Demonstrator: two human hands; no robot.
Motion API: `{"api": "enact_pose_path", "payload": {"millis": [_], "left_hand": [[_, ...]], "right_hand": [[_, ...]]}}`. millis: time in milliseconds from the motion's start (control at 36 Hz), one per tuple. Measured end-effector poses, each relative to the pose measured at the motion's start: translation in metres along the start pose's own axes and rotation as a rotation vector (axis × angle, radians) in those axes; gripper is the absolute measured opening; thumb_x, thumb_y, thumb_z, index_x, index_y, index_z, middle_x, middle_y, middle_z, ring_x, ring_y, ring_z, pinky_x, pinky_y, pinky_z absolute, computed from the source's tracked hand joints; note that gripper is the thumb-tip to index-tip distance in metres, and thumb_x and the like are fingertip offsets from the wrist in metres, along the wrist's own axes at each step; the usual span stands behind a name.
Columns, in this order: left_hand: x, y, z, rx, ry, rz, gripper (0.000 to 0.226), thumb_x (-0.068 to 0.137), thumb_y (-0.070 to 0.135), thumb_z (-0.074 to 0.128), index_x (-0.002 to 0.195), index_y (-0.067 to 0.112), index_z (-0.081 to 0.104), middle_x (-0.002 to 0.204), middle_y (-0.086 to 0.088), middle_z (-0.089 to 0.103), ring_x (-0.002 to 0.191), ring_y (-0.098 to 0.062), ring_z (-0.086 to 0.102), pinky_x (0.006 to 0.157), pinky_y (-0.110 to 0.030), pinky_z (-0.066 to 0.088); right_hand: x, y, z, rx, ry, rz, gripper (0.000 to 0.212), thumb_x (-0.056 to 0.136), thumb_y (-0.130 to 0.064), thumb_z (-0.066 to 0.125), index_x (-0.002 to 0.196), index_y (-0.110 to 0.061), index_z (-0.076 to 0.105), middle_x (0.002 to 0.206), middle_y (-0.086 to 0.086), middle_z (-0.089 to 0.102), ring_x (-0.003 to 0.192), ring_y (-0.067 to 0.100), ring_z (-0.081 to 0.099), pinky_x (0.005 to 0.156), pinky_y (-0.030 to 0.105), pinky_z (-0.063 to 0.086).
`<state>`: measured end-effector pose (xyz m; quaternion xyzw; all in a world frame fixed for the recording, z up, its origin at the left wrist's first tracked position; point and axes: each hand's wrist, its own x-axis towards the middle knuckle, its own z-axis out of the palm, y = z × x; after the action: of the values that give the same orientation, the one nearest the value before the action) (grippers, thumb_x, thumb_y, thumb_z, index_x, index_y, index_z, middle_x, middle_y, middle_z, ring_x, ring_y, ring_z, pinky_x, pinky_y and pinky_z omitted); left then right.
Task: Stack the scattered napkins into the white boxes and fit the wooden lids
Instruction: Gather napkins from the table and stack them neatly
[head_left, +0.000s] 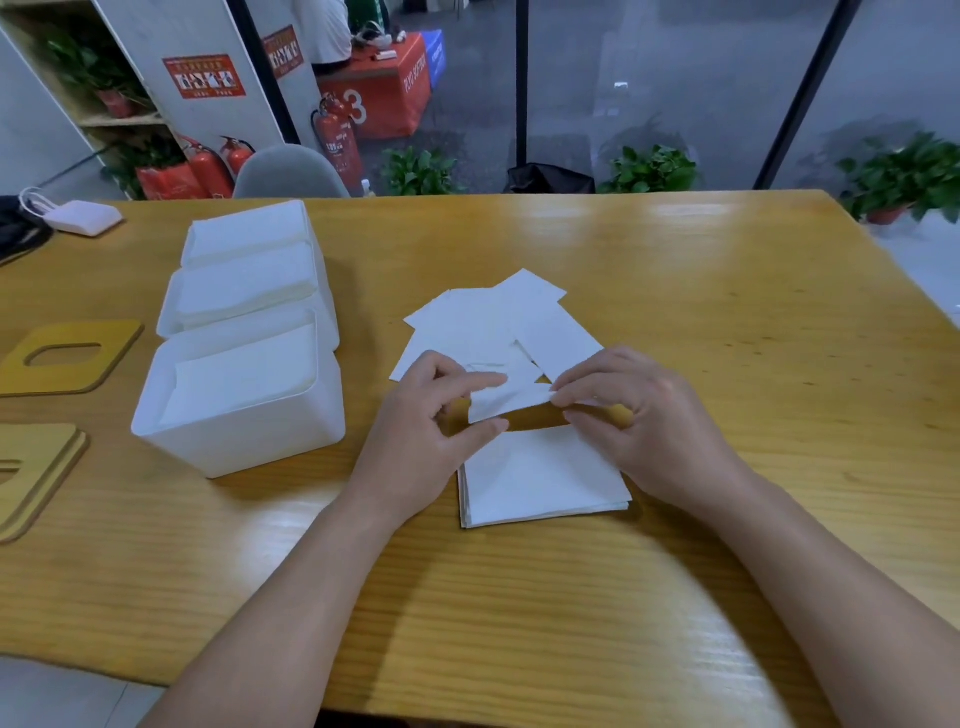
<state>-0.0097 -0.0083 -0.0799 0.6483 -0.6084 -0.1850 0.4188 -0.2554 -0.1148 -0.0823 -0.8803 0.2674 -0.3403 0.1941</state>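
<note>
napkin (506, 400) hangs pinched between the left hand (426, 431) and right hand (644, 421), fingers clamped on its two ends, just above the squared stack (543, 480). from the head view, lowering it level with edges matched looks best, before the nearest white box (234, 441).

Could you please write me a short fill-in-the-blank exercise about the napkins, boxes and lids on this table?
1. The left hand and right hand together hold one ____ above the table.
2. The number of white boxes in the row is ____.
3. The wooden lids lie to the ____ of the boxes.
4. Right under the hands lies a neat ____ of napkins.

Missing words: napkin; three; left; stack
</note>
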Motion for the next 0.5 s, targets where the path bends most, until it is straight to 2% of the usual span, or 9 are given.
{"api": "enact_pose_path", "payload": {"millis": [83,167,250,333,417,500], "left_hand": [[0.0006,-0.0002,0.0021,0.020,0.007,0.034,0.020,0.095,0.023,0.085,0.112,0.034,0.084,0.108,0.011,0.058,0.083,-0.015,0.058,0.073,-0.017,0.044],[0.0004,0.0010,0.0010,-0.043,0.024,0.017,0.013,0.099,0.020,0.080,0.104,0.030,0.086,0.107,0.011,0.065,0.083,-0.007,0.061,0.071,-0.015,0.044],[0.0006,0.0001,0.0008,-0.075,0.054,0.007,0.015,0.100,0.015,0.078,0.100,0.028,0.086,0.103,0.012,0.072,0.083,-0.013,0.065,0.068,-0.016,0.044],[0.0009,-0.0015,0.0017,-0.094,0.067,0.007,0.014,0.101,0.014,0.077,0.104,0.025,0.085,0.102,0.013,0.076,0.090,-0.018,0.069,0.068,-0.021,0.049],[0.0008,-0.0020,0.0033,-0.132,0.095,0.003,0.012,0.101,0.015,0.077,0.106,0.023,0.085,0.102,0.011,0.077,0.093,-0.020,0.070,0.071,-0.023,0.052],[0.0002,-0.0026,0.0023,-0.191,0.105,0.010,0.009,0.102,0.021,0.076,0.104,0.021,0.085,0.098,0.006,0.078,0.091,-0.022,0.069,0.076,-0.028,0.051]], "right_hand": [[-0.0004,-0.0036,0.0018,0.074,0.026,0.007,0.024,0.091,0.002,0.081,0.102,-0.018,0.083,0.108,-0.013,0.076,0.111,0.012,0.068,0.089,0.035,0.057],[-0.0009,-0.0031,0.0000,0.117,0.038,0.045,0.026,0.091,0.003,0.080,0.104,-0.020,0.080,0.106,-0.014,0.075,0.108,0.014,0.068,0.089,0.036,0.056],[-0.0015,-0.0058,-0.0013,0.161,0.039,0.130,0.031,0.092,-0.001,0.080,0.111,-0.025,0.075,0.105,-0.015,0.074,0.104,0.015,0.067,0.092,0.034,0.052],[-0.0012,-0.0073,-0.0018,0.194,0.061,0.167,0.037,0.093,-0.005,0.081,0.122,-0.027,0.071,0.107,-0.017,0.076,0.103,0.015,0.067,0.094,0.026,0.050],[-0.0013,-0.0047,-0.0016,0.156,0.086,0.203,0.024,0.096,-0.012,0.081,0.112,-0.029,0.077,0.107,-0.020,0.075,0.103,0.010,0.068,0.090,0.021,0.049],[-0.0009,-0.0083,-0.0027,0.212,0.127,0.228,0.011,0.100,-0.014,0.076,0.100,-0.024,0.079,0.102,-0.017,0.076,0.097,0.014,0.068,0.083,0.027,0.051]]}}
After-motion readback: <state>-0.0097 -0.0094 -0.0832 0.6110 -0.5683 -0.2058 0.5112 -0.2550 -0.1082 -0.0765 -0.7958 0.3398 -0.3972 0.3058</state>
